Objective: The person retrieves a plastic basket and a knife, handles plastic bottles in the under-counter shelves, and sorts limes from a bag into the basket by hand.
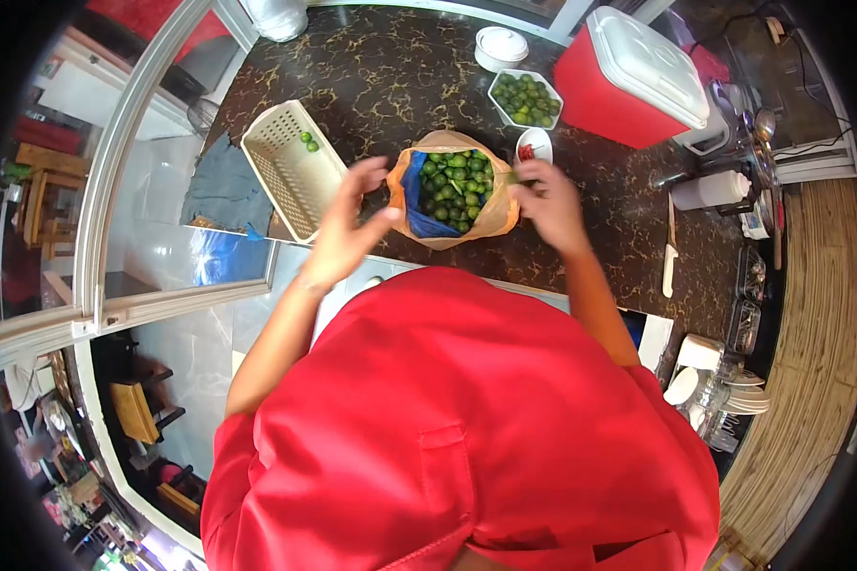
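A paper bag [498, 215] with a blue lining stands open on the dark marbled counter, full of green limes [455, 186]. My left hand [349, 224] is at the bag's left side, fingers apart, with nothing in it. At the bag's right rim is my right hand [546, 202], its fingertips closed around a small green thing that looks like a lime [513, 177], blurred by motion. Left of the bag lies a cream perforated basket [278, 171] with a few limes inside.
Behind the bag are a bowl of limes [526, 98], a lidded white container [501, 48] and a small cup [534, 146] with red bits. A red cooler [607, 86], squeeze bottle [711, 190] and knife [670, 257] are at the right. A grey cloth [221, 186] lies left.
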